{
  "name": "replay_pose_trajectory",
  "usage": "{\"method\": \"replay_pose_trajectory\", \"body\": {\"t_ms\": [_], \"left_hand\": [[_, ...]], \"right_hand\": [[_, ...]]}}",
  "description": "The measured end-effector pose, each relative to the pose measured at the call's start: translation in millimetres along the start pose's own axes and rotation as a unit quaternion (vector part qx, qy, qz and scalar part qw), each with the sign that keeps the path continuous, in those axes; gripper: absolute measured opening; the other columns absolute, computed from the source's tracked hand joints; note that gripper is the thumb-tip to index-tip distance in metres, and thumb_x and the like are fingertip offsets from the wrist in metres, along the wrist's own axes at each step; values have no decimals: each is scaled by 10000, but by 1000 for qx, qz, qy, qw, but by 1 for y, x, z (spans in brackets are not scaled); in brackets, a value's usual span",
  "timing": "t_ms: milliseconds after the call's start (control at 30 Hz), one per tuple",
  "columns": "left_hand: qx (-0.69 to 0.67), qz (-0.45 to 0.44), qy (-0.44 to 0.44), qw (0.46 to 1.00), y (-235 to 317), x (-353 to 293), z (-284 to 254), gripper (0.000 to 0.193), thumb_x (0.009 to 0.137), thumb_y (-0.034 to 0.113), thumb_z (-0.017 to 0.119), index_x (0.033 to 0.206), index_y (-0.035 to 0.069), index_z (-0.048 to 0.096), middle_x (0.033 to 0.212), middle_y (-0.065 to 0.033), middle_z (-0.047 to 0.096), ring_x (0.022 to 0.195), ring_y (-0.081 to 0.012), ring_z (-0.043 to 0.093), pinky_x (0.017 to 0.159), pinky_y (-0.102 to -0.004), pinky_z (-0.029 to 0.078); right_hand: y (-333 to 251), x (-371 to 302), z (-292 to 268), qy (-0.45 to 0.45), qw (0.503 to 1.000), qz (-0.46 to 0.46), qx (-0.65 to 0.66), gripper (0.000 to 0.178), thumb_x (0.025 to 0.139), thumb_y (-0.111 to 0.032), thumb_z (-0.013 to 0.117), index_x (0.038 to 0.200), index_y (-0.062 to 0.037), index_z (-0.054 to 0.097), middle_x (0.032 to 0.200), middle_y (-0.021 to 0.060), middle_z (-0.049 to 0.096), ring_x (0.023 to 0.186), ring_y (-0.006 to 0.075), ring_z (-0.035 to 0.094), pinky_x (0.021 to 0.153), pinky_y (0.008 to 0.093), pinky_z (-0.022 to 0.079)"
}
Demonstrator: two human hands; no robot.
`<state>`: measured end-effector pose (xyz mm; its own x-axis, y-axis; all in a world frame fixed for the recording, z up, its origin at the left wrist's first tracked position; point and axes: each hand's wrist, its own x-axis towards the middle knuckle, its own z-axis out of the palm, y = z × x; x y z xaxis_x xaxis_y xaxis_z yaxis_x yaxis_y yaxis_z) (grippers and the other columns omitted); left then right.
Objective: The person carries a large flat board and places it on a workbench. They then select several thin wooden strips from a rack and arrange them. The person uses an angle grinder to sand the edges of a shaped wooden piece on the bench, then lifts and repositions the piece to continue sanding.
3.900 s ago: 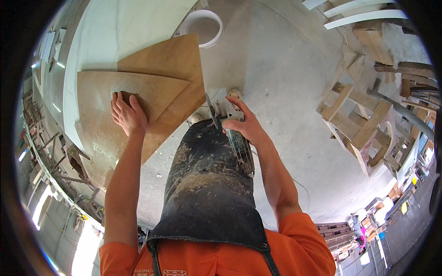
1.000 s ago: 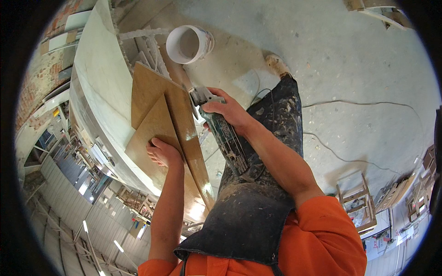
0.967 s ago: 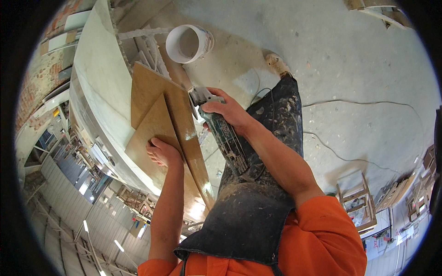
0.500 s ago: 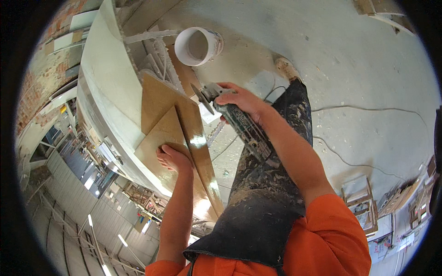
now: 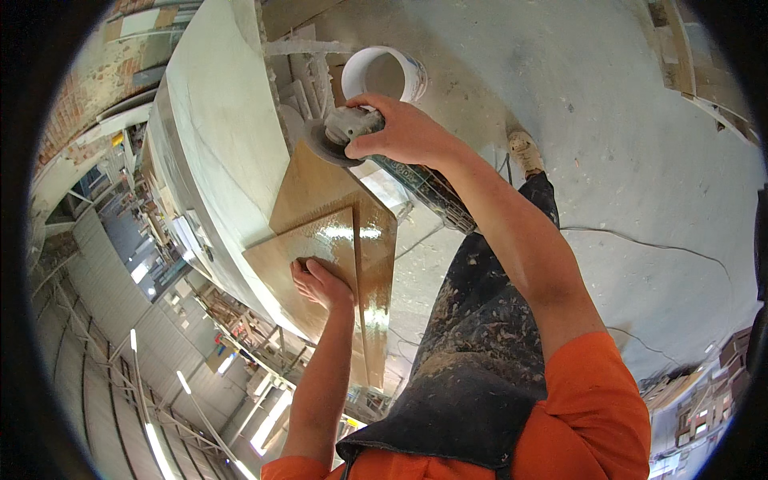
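Note:
My right hand (image 5: 396,132) is wrapped round the front of a dark green angle grinder (image 5: 428,192). The grinder's grey disc (image 5: 320,146) is at the far corner of a glossy brown board (image 5: 316,188); whether the two touch, I cannot tell. A second, smaller brown panel (image 5: 276,250) lies over that board, with a narrow gap along its right side. On this panel rests my left hand (image 5: 322,286), fingers curled in; what they grip, if anything, is hidden.
Left of the boards curves a large pale shell (image 5: 210,104). A white bucket (image 5: 415,78) stands on the floor beyond the grinder. A thin cable (image 5: 648,242) runs across the floor at right. Wooden frames (image 5: 680,52) stand at far right.
My right hand has brought the grinder left and farther away, over the board's far corner, and its disc has tilted. The left hand stays on the panel. The whole view has shifted.

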<state>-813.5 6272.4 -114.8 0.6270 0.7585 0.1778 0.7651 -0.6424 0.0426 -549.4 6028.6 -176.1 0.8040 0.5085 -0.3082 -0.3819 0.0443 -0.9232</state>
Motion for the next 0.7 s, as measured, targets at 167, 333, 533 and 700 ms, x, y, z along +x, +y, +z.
{"method": "replay_pose_trajectory", "body": {"t_ms": [167,333,533,700], "left_hand": [[10,-23,-45,999,-2,3,-3,588,1041,464,428,1462,54,432,1484,-171,451,1372,-369,381,1163,-522,244],[0,-19,-38,999,4,3,-1,584,1044,473,420,1457,60,437,1485,-160,446,1372,-370,374,1163,-520,243],[18,-15,-32,999,-3,3,1,596,1041,492,413,1460,70,435,1493,-152,442,1377,-369,370,1158,-524,247],[16,-47,-46,998,2,1,-2,593,1037,490,418,1464,80,436,1507,-139,435,1386,-362,367,1160,-517,250]], "right_hand": [[-15,-14,-7,-21,999,13,-41,728,737,-333,811,1390,-119,573,1227,154,687,1132,274,657,988,363,486],[-13,-66,-25,-55,995,42,-66,741,732,-319,807,1398,-114,556,1227,141,686,1147,283,649,1001,363,477],[-9,-132,-38,-75,988,127,-52,763,738,-300,797,1435,-148,528,1310,136,640,1201,271,614,1062,372,437],[26,-144,-43,-76,978,189,41,759,758,-231,809,1454,-139,519,1290,124,646,1067,221,660,958,333,495]]}}
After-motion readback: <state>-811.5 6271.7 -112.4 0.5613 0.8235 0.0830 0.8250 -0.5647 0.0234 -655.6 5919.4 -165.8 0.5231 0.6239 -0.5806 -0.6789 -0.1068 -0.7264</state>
